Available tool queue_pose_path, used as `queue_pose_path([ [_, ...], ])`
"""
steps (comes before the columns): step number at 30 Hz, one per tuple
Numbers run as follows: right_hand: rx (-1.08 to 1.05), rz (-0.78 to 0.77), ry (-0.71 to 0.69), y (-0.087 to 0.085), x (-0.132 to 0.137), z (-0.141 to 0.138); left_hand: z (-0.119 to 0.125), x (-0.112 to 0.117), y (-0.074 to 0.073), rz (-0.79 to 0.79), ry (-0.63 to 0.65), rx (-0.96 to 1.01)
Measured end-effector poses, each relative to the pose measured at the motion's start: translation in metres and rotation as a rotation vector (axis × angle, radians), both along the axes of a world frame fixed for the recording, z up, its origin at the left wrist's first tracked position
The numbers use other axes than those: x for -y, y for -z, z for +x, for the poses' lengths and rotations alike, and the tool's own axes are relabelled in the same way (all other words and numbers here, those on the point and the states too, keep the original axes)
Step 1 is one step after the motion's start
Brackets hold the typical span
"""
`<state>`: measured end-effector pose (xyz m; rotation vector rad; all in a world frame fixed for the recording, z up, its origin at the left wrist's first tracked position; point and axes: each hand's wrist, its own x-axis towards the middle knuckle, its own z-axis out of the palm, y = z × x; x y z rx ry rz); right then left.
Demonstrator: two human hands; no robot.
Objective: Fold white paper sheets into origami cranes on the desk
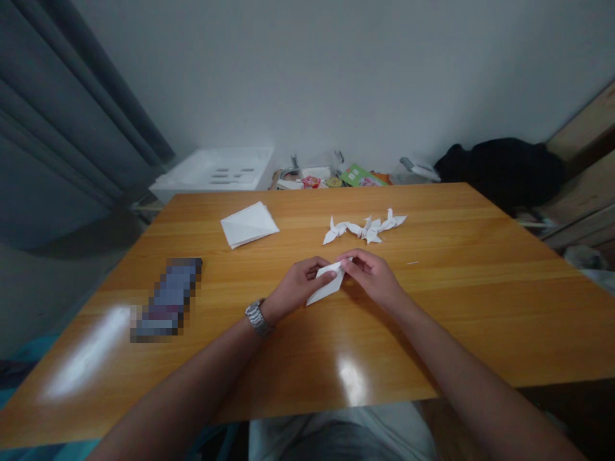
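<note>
A narrow, partly folded piece of white paper (327, 286) lies low over the middle of the wooden table (432, 333). My left hand (295, 287), with a metal watch on its wrist, pinches the paper's upper left edge. My right hand (372, 276) pinches its upper right tip; both hands have their fingers closed on the paper. Just beyond my hands, several finished white paper cranes (365, 228) lie in a row on the table.
A stack of white paper sheets (248, 224) lies at the far left of the table, and a blurred dark flat object (168, 299) nearer on the left. Behind the table stand a white plastic box (216, 171), small clutter and a black bag (502, 168). A grey curtain hangs at left.
</note>
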<state>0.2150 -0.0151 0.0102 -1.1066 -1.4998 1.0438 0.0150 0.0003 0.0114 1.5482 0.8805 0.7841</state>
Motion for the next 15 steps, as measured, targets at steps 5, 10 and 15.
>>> queue_pose_path([
  [5,-0.09,-0.033,-0.069,-0.0047,0.0033,-0.0012,-0.0006,-0.001,0.0018,0.011,-0.031,-0.018],
  [10,-0.162,-0.091,-0.062,-0.002,0.0025,-0.0029,-0.0028,-0.0013,-0.0014,-0.007,-0.029,-0.026],
  [15,-0.168,-0.109,-0.002,-0.0001,0.0027,-0.0037,-0.0013,0.001,-0.0024,-0.003,-0.007,-0.013],
])
